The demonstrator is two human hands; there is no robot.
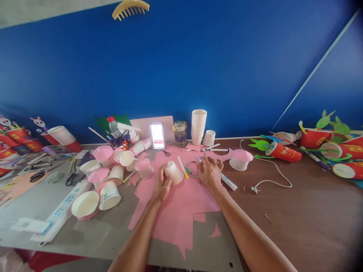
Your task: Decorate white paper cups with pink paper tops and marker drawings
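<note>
My left hand [162, 186] grips a white paper cup [173, 172] lying on its side over a large sheet of pink paper [181, 206]. My right hand [210, 173] rests flat on the pink paper with fingers spread, next to a roll of clear tape [192, 169] and a white marker [228, 182]. A yellow marker [182, 167] lies between the cup and the tape roll. A pink-topped cup [240, 159] stands upside down to the right of my right hand.
Several white and pink-covered cups [109, 177] lie heaped at the left beside a white power strip [61, 211]. A cup stack [198, 126] and glass jar [180, 133] stand by the blue wall. Red decorated cups [283, 153] lie at the right, near a white cable [273, 177]. Scissors [37, 175] lie far left.
</note>
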